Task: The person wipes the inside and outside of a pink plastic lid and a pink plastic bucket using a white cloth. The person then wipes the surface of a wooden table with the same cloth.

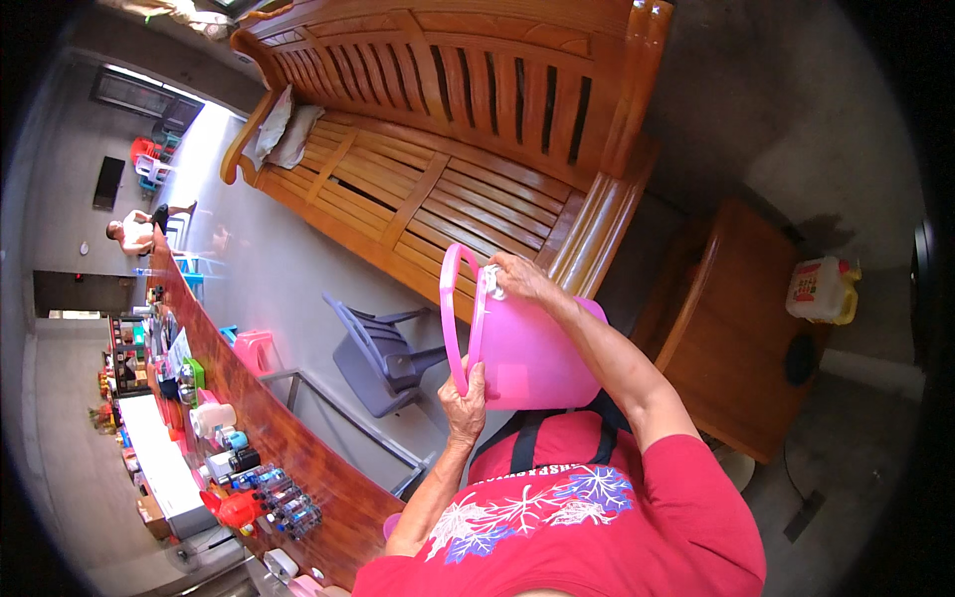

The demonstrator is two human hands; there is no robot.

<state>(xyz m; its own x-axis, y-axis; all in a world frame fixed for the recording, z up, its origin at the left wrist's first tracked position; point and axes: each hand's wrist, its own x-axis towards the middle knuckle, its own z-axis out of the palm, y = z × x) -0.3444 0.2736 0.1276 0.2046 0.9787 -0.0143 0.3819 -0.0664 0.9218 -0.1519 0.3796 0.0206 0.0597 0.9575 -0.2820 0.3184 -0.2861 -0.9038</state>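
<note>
Both hands (464,401) hold pink bucket (527,353).

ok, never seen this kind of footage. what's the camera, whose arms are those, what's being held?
There is no machine here: a person wears a wide fisheye camera on the head, looking down, so straight edges bend and the room looks tilted. The arms in red sleeves rising from the lower edge are the wearer's own. The left hand grips the rim of a pink plastic bucket near its handle; the right hand holds a small white thing, too small to identify, at the bucket's upper rim. Behind is a wooden slatted bench and a grey plastic chair. A long wooden counter on the left carries bottles and small goods. Another person sits far off.
</note>
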